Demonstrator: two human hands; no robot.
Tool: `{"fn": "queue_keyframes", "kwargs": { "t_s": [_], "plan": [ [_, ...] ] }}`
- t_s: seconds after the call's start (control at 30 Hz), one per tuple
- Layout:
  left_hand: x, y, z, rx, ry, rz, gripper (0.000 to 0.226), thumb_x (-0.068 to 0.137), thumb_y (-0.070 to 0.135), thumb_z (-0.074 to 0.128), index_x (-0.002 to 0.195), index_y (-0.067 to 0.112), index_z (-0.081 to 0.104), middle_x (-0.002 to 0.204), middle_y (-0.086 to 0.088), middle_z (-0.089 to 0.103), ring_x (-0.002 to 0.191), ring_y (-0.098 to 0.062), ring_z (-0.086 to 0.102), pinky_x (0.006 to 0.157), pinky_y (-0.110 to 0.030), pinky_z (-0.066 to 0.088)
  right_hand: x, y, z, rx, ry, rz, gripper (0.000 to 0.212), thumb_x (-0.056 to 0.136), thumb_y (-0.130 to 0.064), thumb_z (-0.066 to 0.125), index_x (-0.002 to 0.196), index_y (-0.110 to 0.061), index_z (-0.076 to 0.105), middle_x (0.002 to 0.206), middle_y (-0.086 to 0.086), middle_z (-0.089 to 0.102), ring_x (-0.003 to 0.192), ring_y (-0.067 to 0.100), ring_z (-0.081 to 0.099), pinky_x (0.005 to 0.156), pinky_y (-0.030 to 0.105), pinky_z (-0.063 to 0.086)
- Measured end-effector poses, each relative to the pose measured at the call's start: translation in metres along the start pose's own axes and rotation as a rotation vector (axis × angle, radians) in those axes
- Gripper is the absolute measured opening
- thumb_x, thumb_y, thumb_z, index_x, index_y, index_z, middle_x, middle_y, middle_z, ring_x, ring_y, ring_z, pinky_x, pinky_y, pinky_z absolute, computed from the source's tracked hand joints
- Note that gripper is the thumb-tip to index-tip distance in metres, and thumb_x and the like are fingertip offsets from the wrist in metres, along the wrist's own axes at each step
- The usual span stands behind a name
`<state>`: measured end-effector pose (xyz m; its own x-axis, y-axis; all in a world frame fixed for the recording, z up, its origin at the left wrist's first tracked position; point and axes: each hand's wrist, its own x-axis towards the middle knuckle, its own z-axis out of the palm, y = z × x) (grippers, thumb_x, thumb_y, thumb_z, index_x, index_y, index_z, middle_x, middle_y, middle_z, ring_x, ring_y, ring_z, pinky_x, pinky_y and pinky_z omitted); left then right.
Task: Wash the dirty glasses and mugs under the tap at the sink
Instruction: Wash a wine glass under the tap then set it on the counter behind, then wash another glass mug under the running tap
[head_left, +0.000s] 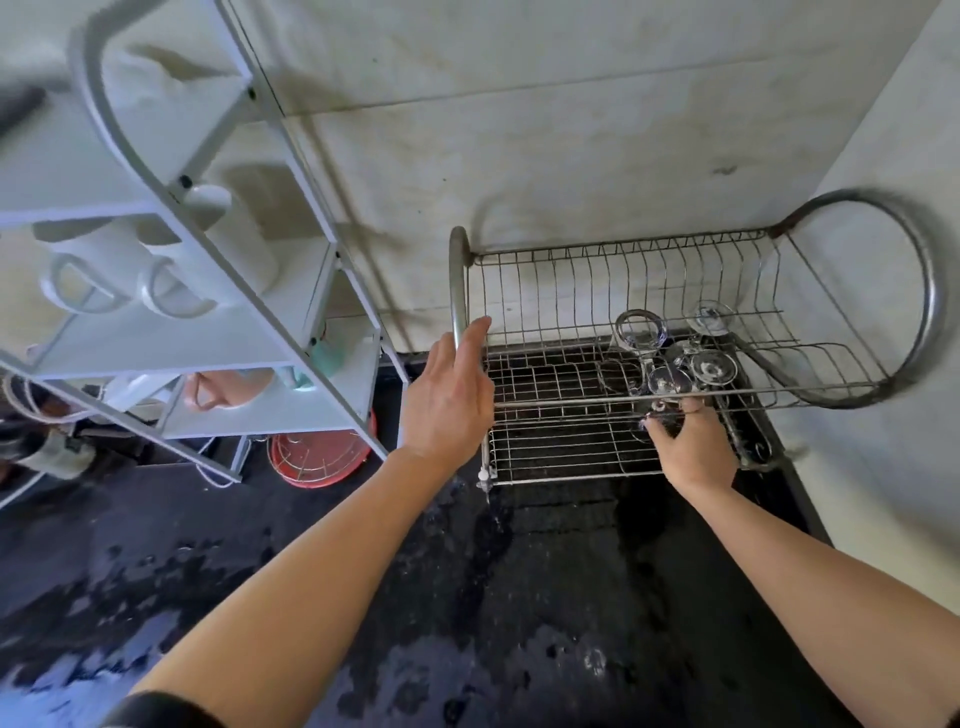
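Observation:
A steel wire dish rack (550, 447) stands on the wet black counter against the wall. Several clear glasses (670, 379) lie upturned in its right half, one glass mug (640, 327) among them. My right hand (693, 447) reaches into the rack's lower front and its fingers curl round a clear glass (662, 415) under the front rail. My left hand (449, 395) hovers by the rack's left end with fingers straight, tips near the upright steel tube; whether it touches is unclear.
A white metal shelf unit (218, 291) leans in from the left, holding white mugs (130, 280) and a pink mug (228, 389). A red basket (319, 454) sits beneath it. The counter (467, 597) has water puddles. No sink or tap is in view.

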<state>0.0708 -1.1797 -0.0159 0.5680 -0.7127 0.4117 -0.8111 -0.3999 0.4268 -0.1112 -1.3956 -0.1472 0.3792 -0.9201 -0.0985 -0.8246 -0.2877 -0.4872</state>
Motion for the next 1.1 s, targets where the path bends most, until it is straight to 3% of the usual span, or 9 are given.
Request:
{"fn": "queue_keyframes", "kwargs": {
  "t_s": [0.07, 0.17, 0.3, 0.43, 0.57, 0.9, 1.1],
  "plan": [
    [-0.003, -0.002, -0.009, 0.044, -0.036, 0.026, 0.042, 0.095, 0.017, 0.046, 0.137, 0.017, 0.038, 0.101, -0.01, 0.054, 0.078, -0.025, 0.055, 0.049, -0.034, 0.043, -0.015, -0.003, -0.003, 0.003, 0.048, -0.028, 0.045, 0.091, -0.037, 0.06, 0.127, -0.011, 0.053, 0.125, 0.011, 0.056, 0.113, 0.033, 0.056, 0.075, 0.043, 0.049],
    [-0.022, -0.01, -0.032, 0.08, -0.059, 0.135, 0.039, 0.097, 0.024, 0.047, 0.135, 0.015, 0.048, 0.104, -0.008, 0.054, 0.082, -0.022, 0.056, 0.051, -0.034, 0.049, -0.043, -0.02, -0.004, 0.015, 0.088, -0.089, 0.038, 0.093, -0.034, 0.057, 0.127, -0.017, 0.055, 0.124, 0.007, 0.059, 0.109, 0.029, 0.059, 0.077, 0.043, 0.052],
    [-0.08, -0.045, -0.074, 0.095, -0.12, 0.177, 0.029, 0.094, 0.018, 0.049, 0.118, 0.008, 0.062, 0.099, -0.011, 0.06, 0.08, -0.03, 0.062, 0.056, -0.04, 0.052, -0.093, -0.064, 0.014, -0.019, -0.019, -0.224, 0.034, 0.095, -0.035, 0.053, 0.127, -0.023, 0.056, 0.122, -0.004, 0.063, 0.105, 0.02, 0.063, 0.078, 0.036, 0.052],
    [-0.152, -0.115, -0.13, 0.24, -0.301, -0.009, 0.025, 0.094, 0.023, 0.044, 0.109, 0.013, 0.061, 0.104, -0.007, 0.059, 0.087, -0.032, 0.06, 0.063, -0.039, 0.046, -0.164, -0.129, 0.055, -0.083, -0.125, -0.382, 0.025, 0.093, -0.034, 0.054, 0.114, -0.027, 0.063, 0.11, -0.007, 0.069, 0.099, 0.021, 0.064, 0.076, 0.033, 0.05],
    [-0.232, -0.19, -0.201, 0.354, -0.305, -0.233, 0.02, 0.094, 0.026, 0.043, 0.099, 0.014, 0.059, 0.101, -0.006, 0.056, 0.089, -0.033, 0.059, 0.064, -0.04, 0.042, -0.245, -0.214, 0.11, -0.085, -0.227, -0.576, 0.024, 0.091, -0.035, 0.056, 0.112, -0.027, 0.065, 0.107, -0.007, 0.07, 0.1, 0.021, 0.064, 0.075, 0.031, 0.048],
    [-0.398, -0.312, -0.361, 0.414, -0.124, -0.742, 0.023, 0.094, 0.024, 0.043, 0.103, 0.014, 0.062, 0.105, -0.008, 0.057, 0.093, -0.032, 0.06, 0.077, -0.042, 0.048, -0.419, -0.414, 0.214, -0.048, -0.489, -0.985, 0.026, 0.088, -0.035, 0.059, 0.112, -0.027, 0.065, 0.107, -0.007, 0.069, 0.101, 0.024, 0.062, 0.083, 0.034, 0.048],
    [-0.488, -0.365, -0.426, 0.412, -0.008, -0.983, 0.023, 0.095, 0.022, 0.043, 0.105, 0.013, 0.062, 0.107, -0.009, 0.058, 0.092, -0.031, 0.059, 0.075, -0.038, 0.049, -0.521, -0.514, 0.283, -0.103, -0.642, -1.213, 0.027, 0.089, -0.039, 0.056, 0.113, -0.029, 0.062, 0.106, -0.009, 0.066, 0.094, 0.021, 0.061, 0.074, 0.032, 0.046]
  ]
}}
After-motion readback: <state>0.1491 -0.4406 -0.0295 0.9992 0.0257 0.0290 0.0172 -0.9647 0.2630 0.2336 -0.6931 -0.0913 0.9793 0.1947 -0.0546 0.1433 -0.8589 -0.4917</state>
